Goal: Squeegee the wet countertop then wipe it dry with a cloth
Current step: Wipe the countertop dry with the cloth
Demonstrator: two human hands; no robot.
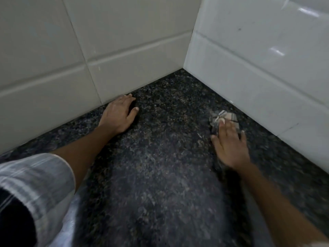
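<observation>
Cloth under flat right hand near wall; left hand flat on countertop

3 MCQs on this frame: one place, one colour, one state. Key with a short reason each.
1. Where does the cloth lie?
A. under the left hand
B. under the right hand, near the right wall
C. draped on the left wall

2. What colour is the countertop?
A. plain white
B. dark speckled
C. light wood

3. How does the left hand lie?
A. flat on the countertop, holding nothing
B. gripping a squeegee
C. raised off the countertop

Key:
1 B: the cloth sticks out from under the fingers of the right hand, beside the right wall.
2 B: the stone is black with pale flecks.
3 A: the fingers are spread on the stone by the left wall, and no squeegee shows.
</observation>
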